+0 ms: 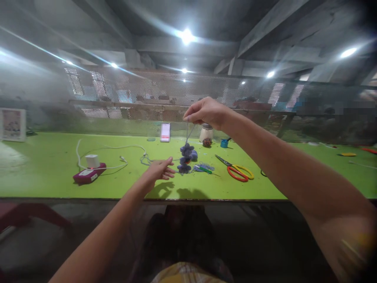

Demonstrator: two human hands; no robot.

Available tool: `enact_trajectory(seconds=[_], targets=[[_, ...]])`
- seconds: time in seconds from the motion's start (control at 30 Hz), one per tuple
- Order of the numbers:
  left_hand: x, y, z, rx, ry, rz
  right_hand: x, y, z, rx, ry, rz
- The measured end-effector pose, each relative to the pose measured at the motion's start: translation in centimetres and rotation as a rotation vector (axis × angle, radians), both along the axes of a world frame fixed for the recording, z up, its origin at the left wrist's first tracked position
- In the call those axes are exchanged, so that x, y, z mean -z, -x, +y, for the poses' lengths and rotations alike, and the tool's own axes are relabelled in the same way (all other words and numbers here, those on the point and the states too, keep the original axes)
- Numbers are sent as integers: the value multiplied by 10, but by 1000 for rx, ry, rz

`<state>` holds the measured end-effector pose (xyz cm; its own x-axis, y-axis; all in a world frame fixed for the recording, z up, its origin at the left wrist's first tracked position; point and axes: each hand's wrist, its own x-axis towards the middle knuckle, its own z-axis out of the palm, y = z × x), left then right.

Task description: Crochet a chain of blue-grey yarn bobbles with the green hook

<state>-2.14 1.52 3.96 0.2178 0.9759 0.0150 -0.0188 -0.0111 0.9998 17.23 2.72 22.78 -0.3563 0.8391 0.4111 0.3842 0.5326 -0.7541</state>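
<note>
My right hand [206, 112] is raised over the green table [118, 184], its fingertips pinching the yarn loop at the top of a crocheted piece [185, 158]. That piece is bluish-purple, looks like flowers stacked in a chain, and hangs down from the loop. Just left of it my left hand [160, 169] is held with its fingers apart, nothing in it. A ball of matching yarn [193, 155] shows partly behind the hanging piece. To the right, a green-handled crochet hook [204, 169] rests on a loose tangle of yarn [203, 166].
Scissors with red and yellow handles [238, 173] lie right of the yarn. At the back stand a phone [165, 132], a glass jar [206, 134] and a small blue pot [224, 143]. On the left are a purple power strip [90, 174] with a white charger and cable, and a framed picture [13, 125].
</note>
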Motion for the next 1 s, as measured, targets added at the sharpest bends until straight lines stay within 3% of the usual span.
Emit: enact_trajectory(seconds=[0.1,0.27,0.43,0.57,0.83,1.0], targets=[[-15,4,-1,-16,-171,-26,0,4,2,-3,0,-7],[-39,-7,-6,168,-275,-70,2,7,7,-30,8,-3],[-28,-21,-14,276,-185,-52,16,1,16,-27,50,18],[-7,-25,-7,280,-64,-38,48,-11,37,5,128,31],[32,-34,32,293,237,-86,150,-33,104,95,388,37],[30,-33,41,307,350,-155,174,-57,104,111,401,68]])
